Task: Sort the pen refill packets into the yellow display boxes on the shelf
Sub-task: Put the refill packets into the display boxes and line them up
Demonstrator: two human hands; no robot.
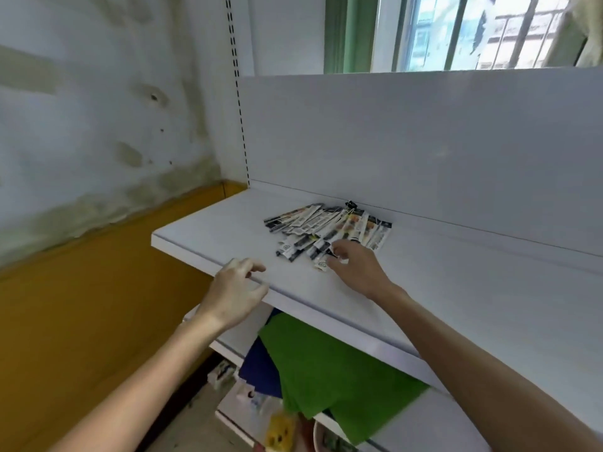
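— Well, where are the slim black, white and orange plastic pen refill packets (pixel 326 228)?

— Fanned out in a loose, overlapping pile on the flat white metal shelf (pixel 473 305), close to its upright back panel. Their far ends bunch together at the pile's 12 o'clock, and the near ends spread out towards the front.

— And the right hand (pixel 355 265)?

— At the pile's 5 o'clock, palm down. Its thumb and forefinger are curled in and pinch the near end of one of the packets at the pile's front edge. The picture is soft there, so I cannot tell which print that packet bears.

— The left hand (pixel 235 288)?

— At 8 o'clock from the pile, well apart from it, over the shelf's front lip. Its fingers hang loosely curled with nothing in them. Whether it touches the lip I cannot tell.

— What lies around?

— At 6 o'clock, on the lower shelf, a bright green sheet (pixel 329 370) lies over a dark blue sheet (pixel 261 367). At 9 o'clock stands a mustard-yellow wall panel (pixel 98 305) under stained white plaster. At 1 o'clock, above the back panel, is a barred window (pixel 473 31) with a green frame.
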